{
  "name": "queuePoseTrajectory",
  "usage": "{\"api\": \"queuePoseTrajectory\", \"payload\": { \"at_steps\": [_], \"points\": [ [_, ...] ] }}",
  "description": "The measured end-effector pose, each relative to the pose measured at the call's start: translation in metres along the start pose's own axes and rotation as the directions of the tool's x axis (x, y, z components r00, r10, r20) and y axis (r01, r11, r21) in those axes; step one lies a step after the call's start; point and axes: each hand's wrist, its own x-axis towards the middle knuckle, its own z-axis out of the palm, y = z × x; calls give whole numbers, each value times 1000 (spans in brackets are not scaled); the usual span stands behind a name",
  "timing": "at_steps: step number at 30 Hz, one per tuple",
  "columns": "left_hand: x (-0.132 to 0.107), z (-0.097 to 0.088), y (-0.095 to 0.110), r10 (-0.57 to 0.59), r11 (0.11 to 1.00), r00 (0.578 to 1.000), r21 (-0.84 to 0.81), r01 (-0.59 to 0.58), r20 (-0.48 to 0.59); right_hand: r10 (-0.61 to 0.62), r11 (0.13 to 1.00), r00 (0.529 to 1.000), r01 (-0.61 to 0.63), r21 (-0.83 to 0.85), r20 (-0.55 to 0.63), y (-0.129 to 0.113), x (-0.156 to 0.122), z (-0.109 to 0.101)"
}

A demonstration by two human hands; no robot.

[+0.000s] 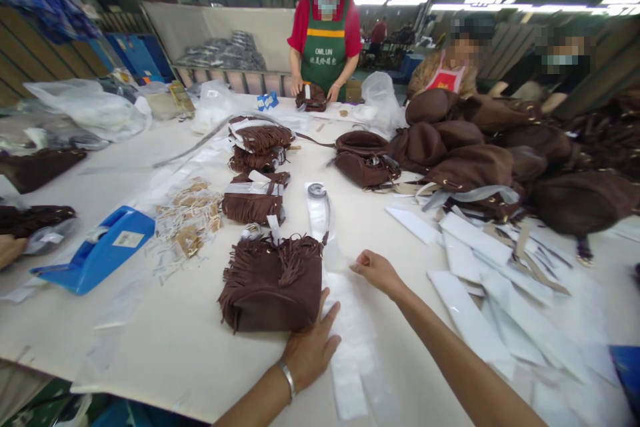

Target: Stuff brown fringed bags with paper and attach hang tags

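Note:
A brown fringed suede bag (273, 283) lies on the white table (165, 340) in front of me. My left hand (313, 347), with a silver bangle on the wrist, rests with fingers spread against the bag's right edge and on a long strip of clear wrapping (350, 340). Farther up the same strip is my right hand (377, 271), its fingers curled in a pinch on the plastic. The wrapped strap (319, 213) runs from the bag toward a metal ring at the strip's far end.
More fringed bags (256, 199) are stacked behind mine, and a heap of brown bags (480, 160) fills the right. White paper strips (470, 280) lie at right, a blue tape dispenser (100, 250) and tags (189, 220) at left. Three people work across the table.

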Motion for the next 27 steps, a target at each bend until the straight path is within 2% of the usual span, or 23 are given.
{"api": "queuePoseTrajectory", "payload": {
  "at_steps": [2, 4, 7, 9, 12, 15, 17, 19, 20, 22, 23, 25, 27],
  "points": [
    [-1, -2, 0, 18, 999, 1000, -28, -19, -13, -13, 995, 999, 10, 97, 33, -9, -13, 1],
    [-1, -4, 2, 19, 998, 999, -54, -21, -40, -17, 964, 998, -1, 265, 65, -15, -30, 6],
    [0, -4, 7, -8, 997, 995, -84, -1, -102, 30, 829, 994, -83, 553, 105, -15, -58, 13],
    [2, -4, 10, -22, 995, 990, -95, 9, -137, 84, 736, 989, -144, 662, 122, -13, -74, 13],
    [8, 0, 11, -33, 995, 985, -97, 16, -171, 82, 614, 990, -142, 777, 116, -16, -92, 0],
    [7, 4, 17, -71, 992, 978, -113, 49, -194, -28, 488, 997, -45, 872, 67, -27, -100, -21],
    [0, 0, 29, -87, 988, 975, -143, 57, -207, -76, 408, 996, -3, 913, 37, -33, -98, -33],
    [-10, -17, 48, -29, 980, 985, -198, -6, -172, -84, 346, 996, 8, 938, 23, -37, -90, -39],
    [-13, -31, 59, 38, 970, 990, -231, -68, -134, -79, 324, 997, 8, 946, 19, -38, -84, -40],
    [-11, -69, 77, 172, 947, 983, -264, -184, -69, -59, 287, 998, 5, 958, 12, -41, -71, -40],
    [-3, -90, 84, 198, 950, 976, -226, -215, -94, -51, 268, 999, 3, 963, 12, -42, -64, -40],
    [27, -126, 86, 150, 986, 965, -43, -163, -215, -45, 219, 999, -5, 976, 15, -44, -49, -42],
    [68, -144, 77, 79, 972, 973, 232, -28, -217, -60, 148, 998, -19, 989, 28, -44, -35, -46]
  ]
}}
